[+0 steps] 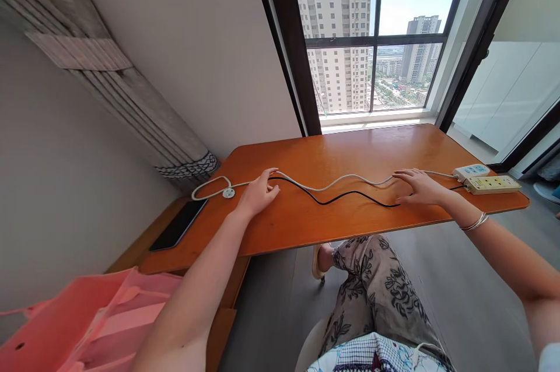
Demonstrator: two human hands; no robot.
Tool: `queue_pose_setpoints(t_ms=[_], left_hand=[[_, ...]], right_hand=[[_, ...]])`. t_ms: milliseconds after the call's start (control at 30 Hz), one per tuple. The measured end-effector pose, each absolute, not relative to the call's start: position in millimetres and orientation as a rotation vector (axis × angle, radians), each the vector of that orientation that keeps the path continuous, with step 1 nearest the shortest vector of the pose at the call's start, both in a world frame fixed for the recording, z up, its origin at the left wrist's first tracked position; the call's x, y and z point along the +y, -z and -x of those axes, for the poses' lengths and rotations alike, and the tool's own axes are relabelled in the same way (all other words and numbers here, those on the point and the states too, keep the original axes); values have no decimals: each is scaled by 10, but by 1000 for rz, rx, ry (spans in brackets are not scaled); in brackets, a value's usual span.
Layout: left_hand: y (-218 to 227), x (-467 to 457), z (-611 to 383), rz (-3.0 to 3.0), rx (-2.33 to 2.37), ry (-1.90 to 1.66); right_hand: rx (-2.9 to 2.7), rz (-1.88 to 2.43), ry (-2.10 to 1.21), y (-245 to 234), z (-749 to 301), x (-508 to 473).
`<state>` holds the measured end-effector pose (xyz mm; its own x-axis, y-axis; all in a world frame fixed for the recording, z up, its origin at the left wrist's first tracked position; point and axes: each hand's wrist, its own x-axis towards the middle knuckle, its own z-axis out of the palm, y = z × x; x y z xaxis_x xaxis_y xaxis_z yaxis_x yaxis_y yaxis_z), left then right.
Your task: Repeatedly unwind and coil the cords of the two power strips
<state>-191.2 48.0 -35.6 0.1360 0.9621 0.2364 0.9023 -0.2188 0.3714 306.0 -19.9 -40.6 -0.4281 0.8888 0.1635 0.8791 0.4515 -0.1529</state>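
Two power strips lie at the right end of the wooden table (332, 220): a white one (471, 172) and a cream one (493, 185) in front of it. A white cord (322, 189) and a black cord (324, 203) run leftward in loose waves. My left hand (257, 196) rests over both cords at the left, thumb and fingers apart. My right hand (419, 186) lies over the cords near the strips, fingers stretched out. Beyond my left hand, the white cord loops round to a white plug (228, 192). The black cord's left end is hidden by my left hand.
A dark phone or tablet (179, 225) lies at the table's left end. Below it stands a pink bag or bin (87, 313). A grey curtain (144, 109) hangs at the left, and a window (376, 39) is behind the table. My legs (371, 284) are under the front edge.
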Motion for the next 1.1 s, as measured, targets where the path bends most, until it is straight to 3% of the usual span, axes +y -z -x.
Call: queue_pose_setpoints(t_ms=[367,867,1100], left_hand=[[299,411,1935,-2354,1736,-639],[263,331,2018,-2274,1620,-655],[309,308,2033,-2345,1674,-447]], right_hand=[[-2685,1759,-102,614,-2211,155],[-2695,1764,-285,453,-2082,270],[-2659,1724,-402,516,-2002,255]])
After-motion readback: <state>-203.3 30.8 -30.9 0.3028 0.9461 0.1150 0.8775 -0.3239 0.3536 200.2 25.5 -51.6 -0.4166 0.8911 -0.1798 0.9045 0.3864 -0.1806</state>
